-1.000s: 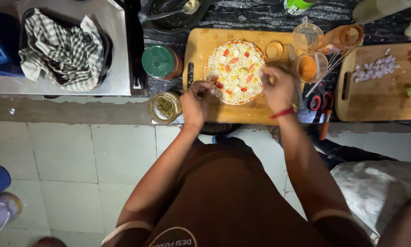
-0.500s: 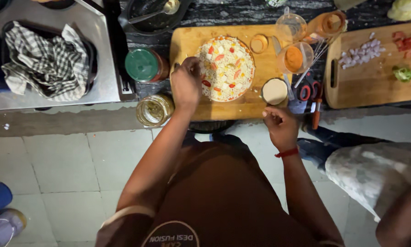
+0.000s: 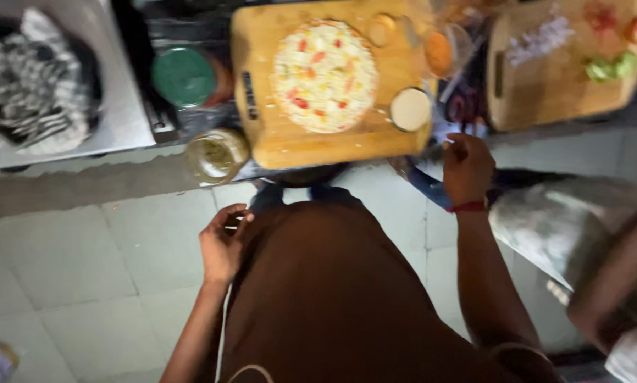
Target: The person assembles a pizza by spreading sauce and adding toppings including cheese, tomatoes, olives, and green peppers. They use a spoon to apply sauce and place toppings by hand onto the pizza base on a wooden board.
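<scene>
Though blurred: pizza point(image 3: 324, 76) whole; right hand point(image 3: 466, 169) fingertips indistinct.

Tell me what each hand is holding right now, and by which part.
Left hand, at the waist, fingers pinched, perhaps on a thin cord; too blurred to tell. Right hand, near the counter edge, shows nothing held.

Dark desk point(image 3: 191, 152) runs across the top of the frame, its edge above a pale tiled floor point(image 3: 84, 262). Directly on it, centre: a wooden cutting board point(image 3: 276, 142). Upper right: a second wooden board point(image 3: 538, 99). Left of centre: a green-lidded jar point(image 3: 184, 76) and an open glass jar point(image 3: 217, 154) at the edge. Upper left: a steel tray point(image 3: 123, 120).
</scene>
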